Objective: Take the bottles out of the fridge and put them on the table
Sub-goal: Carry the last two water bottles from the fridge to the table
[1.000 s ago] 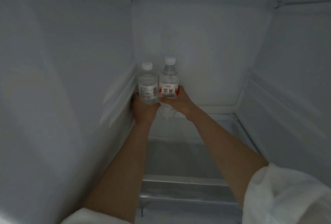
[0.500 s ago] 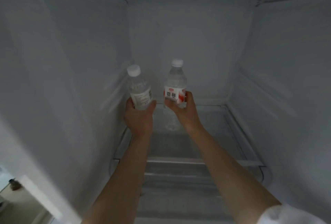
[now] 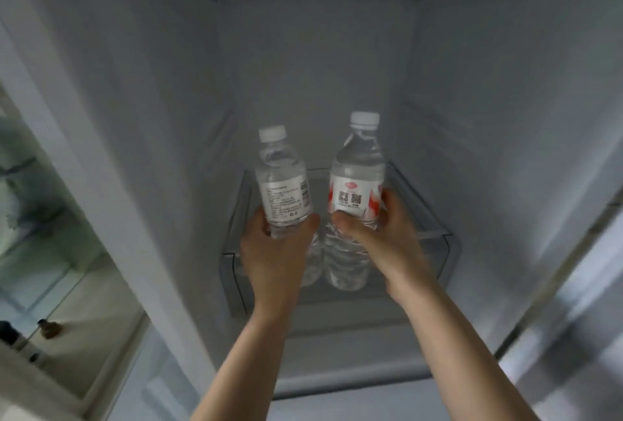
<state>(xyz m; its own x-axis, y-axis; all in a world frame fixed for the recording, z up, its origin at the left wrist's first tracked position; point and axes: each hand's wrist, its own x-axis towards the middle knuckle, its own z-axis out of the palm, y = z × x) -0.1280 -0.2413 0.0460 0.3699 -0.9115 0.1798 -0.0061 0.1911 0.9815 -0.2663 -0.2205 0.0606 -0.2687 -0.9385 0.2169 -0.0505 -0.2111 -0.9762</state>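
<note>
1. Clear, glossy plastic on the bottle [image 3: 285, 184] gripped in the left hand [image 3: 273, 252], with a matt white cap above the grip and a white paper-like label of fine print

2. Same see-through plastic, ribbed below the grip, on the bottle [image 3: 357, 181] in the right hand [image 3: 384, 238]; its red and white label looks glossy

3. Fridge walls [image 3: 168, 83] smooth, matt white plastic

4. Under both grips, the shelf [image 3: 435, 221] reads as clear glass, glossy

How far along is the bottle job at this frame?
Done: both bottles are grasped. In hand: the left hand holds the white-label bottle, the right hand the red-label bottle, both in front of the fridge shelf. Left: carrying them to the table, not in view.
</note>
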